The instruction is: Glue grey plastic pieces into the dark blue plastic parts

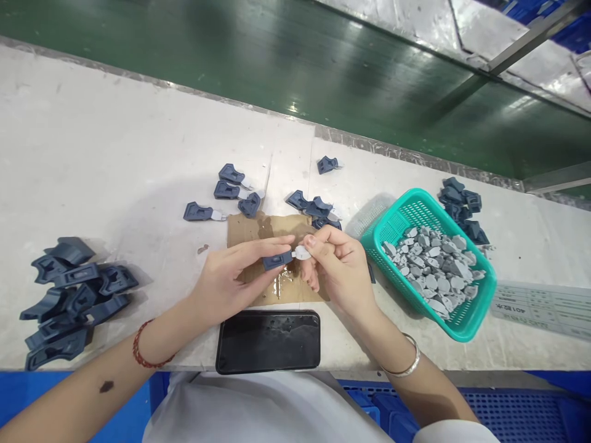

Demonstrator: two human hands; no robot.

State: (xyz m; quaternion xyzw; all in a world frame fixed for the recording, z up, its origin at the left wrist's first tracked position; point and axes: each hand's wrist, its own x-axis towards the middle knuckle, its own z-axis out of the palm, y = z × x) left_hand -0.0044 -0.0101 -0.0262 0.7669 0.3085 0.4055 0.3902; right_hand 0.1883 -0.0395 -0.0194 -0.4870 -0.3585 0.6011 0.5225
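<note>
One dark blue part (pixel 277 261) is at the centre of the frame, above a brown cardboard (pixel 242 231). The left hand (pixel 226 277) holds it, with thumb and fingers closed on its sides. The right hand (pixel 346 267) pinches a small light grey piece (pixel 301 252) between thumb and finger, at the right end of the part. At right stands a green basket (pixel 484 304) with many grey pieces (pixel 431 264); at lower centre lies a black phone (pixel 268 342).
</note>
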